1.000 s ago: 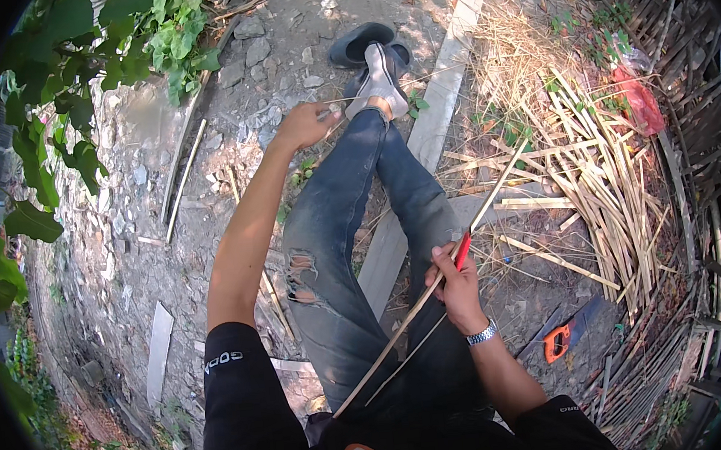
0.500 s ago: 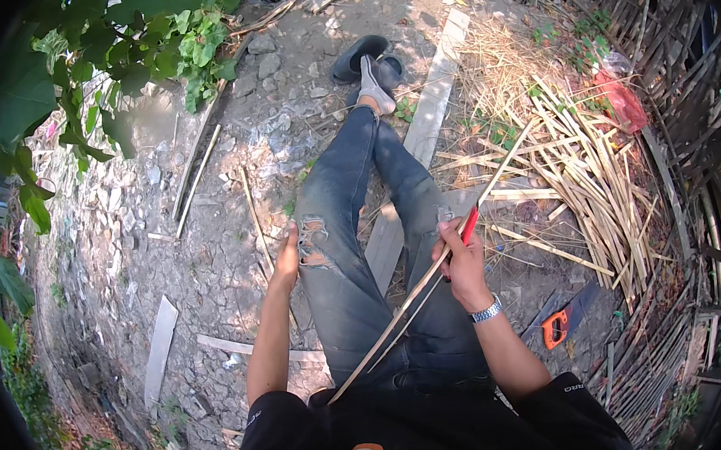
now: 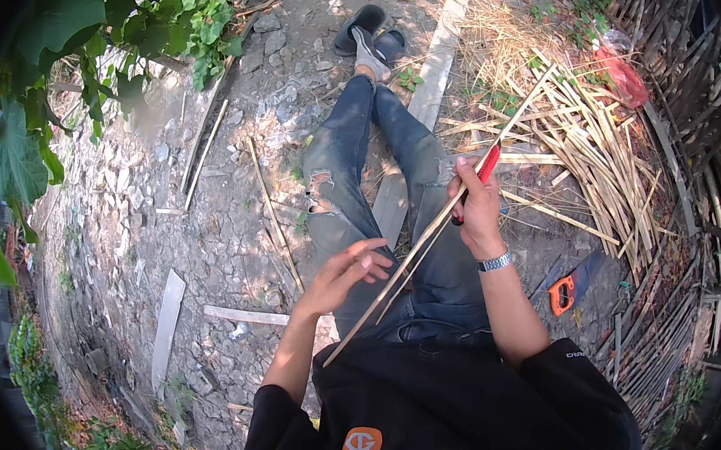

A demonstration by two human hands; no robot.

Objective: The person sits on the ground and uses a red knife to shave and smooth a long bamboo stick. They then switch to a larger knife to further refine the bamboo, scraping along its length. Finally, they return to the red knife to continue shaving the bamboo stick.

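My right hand (image 3: 478,202), with a metal watch on its wrist, is closed around a long pale bamboo strip (image 3: 376,302) and a red-handled tool (image 3: 489,165). The kind of tool cannot be made out, as my fingers cover part of it. The strip slants across my lap, from near my shirt up past the right knee. A thinner sliver (image 3: 410,275) runs just below it. My left hand (image 3: 349,275) is over my left thigh, fingers apart, holding nothing, a little left of the strip.
On the right lies a heap of pale bamboo strips (image 3: 600,174), with an orange-handled saw (image 3: 562,295) nearer me. A grey plank (image 3: 441,64) passes beneath my outstretched legs. Loose boards (image 3: 167,323) lie on the stony ground to the left. Leafy branches (image 3: 70,45) hang at upper left.
My left hand has come from beside the left knee inward over the thigh, its fingers spreading. My right hand has risen slightly up and right, still holding the strip and red tool.
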